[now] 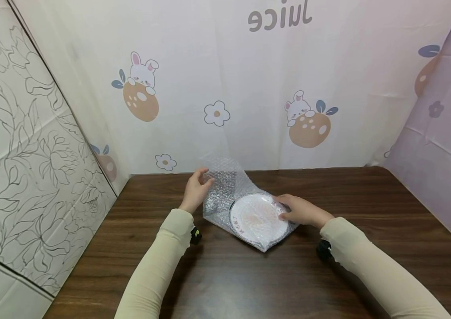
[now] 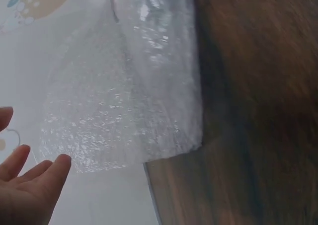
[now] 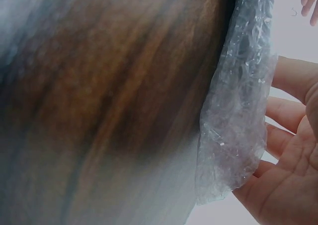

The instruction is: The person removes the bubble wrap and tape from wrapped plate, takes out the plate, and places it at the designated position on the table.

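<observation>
A round white plate (image 1: 255,219) with a dark rim and a faint printed pattern lies under clear bubble wrap (image 1: 222,188) on the table. To the far left, the wrap's loose part stands up from the plate. My left hand (image 1: 197,189) is beside that raised part, thumb and fingers spread apart. In the left wrist view those fingers (image 2: 52,178) are at the wrap's edge with nothing between them. My right hand (image 1: 300,210) rests on the wrapped plate's right side, thumb and fingers over the wrap. The wrap hides its fingertips in the right wrist view.
The dark wooden table (image 1: 229,283) extends around the plate on all sides. A white printed curtain (image 1: 249,137) hangs along the table's back edge. At the left stands a panel with line-drawn flowers (image 1: 29,133).
</observation>
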Demonstrator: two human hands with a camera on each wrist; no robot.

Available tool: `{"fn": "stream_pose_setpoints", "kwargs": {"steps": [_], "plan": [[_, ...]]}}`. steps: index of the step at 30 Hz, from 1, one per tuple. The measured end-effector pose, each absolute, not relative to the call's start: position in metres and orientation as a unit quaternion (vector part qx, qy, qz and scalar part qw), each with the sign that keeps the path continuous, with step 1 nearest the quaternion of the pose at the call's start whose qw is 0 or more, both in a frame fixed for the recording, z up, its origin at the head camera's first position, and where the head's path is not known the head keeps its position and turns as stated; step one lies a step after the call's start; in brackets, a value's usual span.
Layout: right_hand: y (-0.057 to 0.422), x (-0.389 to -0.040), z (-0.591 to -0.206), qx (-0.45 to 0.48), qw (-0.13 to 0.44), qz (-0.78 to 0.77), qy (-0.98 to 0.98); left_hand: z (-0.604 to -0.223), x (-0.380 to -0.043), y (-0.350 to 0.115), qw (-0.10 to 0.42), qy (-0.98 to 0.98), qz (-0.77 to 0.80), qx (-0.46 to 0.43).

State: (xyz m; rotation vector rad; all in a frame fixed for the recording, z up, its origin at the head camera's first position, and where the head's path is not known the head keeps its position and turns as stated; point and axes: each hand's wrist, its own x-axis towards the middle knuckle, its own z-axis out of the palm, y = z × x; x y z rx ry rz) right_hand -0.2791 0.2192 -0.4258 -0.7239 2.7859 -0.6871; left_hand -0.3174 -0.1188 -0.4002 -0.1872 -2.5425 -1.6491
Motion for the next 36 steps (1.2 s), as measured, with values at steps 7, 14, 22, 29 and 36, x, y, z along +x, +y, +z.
{"fn": "stream_pose_setpoints", "kwargs": {"steps": [7, 14, 22, 29, 36], "plan": [[0.219, -0.280, -0.426, -0.243, 0.093, -0.228, 0.938, -0.410, -0.318, -0.112, -0.020, -0.889, -0.449, -0.088], [0.219, -0.281, -0.427, -0.237, 0.098, -0.229, 0.939, -0.423, -0.323, -0.108, -0.068, -0.910, -0.393, -0.109], [0.218, -0.279, -0.425, -0.233, 0.101, -0.231, 0.939, -0.429, -0.322, -0.105, -0.115, -0.917, -0.363, -0.118], [0.218, -0.280, -0.426, -0.233, 0.100, -0.230, 0.940, -0.433, -0.324, -0.101, -0.129, -0.925, -0.337, -0.117], [0.218, -0.279, -0.426, -0.235, 0.099, -0.229, 0.939, -0.432, -0.324, -0.100, -0.132, -0.926, -0.335, -0.114]]}}
